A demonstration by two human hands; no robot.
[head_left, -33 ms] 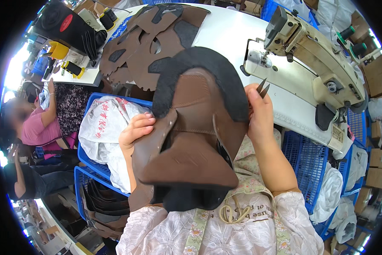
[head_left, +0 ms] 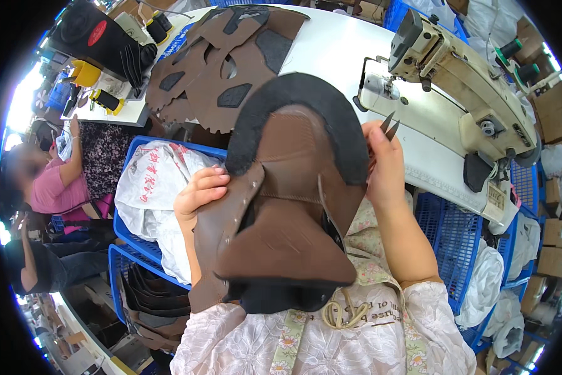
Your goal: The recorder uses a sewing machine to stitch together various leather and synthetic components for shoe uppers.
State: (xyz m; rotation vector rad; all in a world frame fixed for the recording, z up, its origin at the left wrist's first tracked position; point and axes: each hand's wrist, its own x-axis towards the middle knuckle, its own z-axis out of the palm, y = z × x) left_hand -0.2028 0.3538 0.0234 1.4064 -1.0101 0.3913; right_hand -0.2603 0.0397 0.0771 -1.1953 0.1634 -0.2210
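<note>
In front of me is a brown shoe upper (head_left: pixel 287 169) with a broad black fuzzy collar band (head_left: pixel 249 134) curving around its far end. Its brown tongue (head_left: pixel 287 250) points toward me between two side flaps edged with small metal eyelets, and black lining shows beneath. My left hand (head_left: pixel 201 190) grips the left side, fingertips on the outer face and thumb hidden. My right hand (head_left: pixel 384 159) is closed at the right edge of the collar, holding thread snips (head_left: pixel 389 127) whose two pointed blades stick up apart; the handles are mostly hidden.
A sewing machine (head_left: pixel 462 87) stands on the white table (head_left: pixel 321 47) at right. Brown cut pieces with black patches (head_left: pixel 224 69) lie across the table's far left. Blue baskets (head_left: pixel 434 237) flank me, one holding a white bag (head_left: pixel 159 200). A person in pink (head_left: pixel 59 184) sits left.
The shoe upper has shifted slightly right and toward me, uncovering a black patch on the table pieces. Both hands stay nearly in place, still holding it.
</note>
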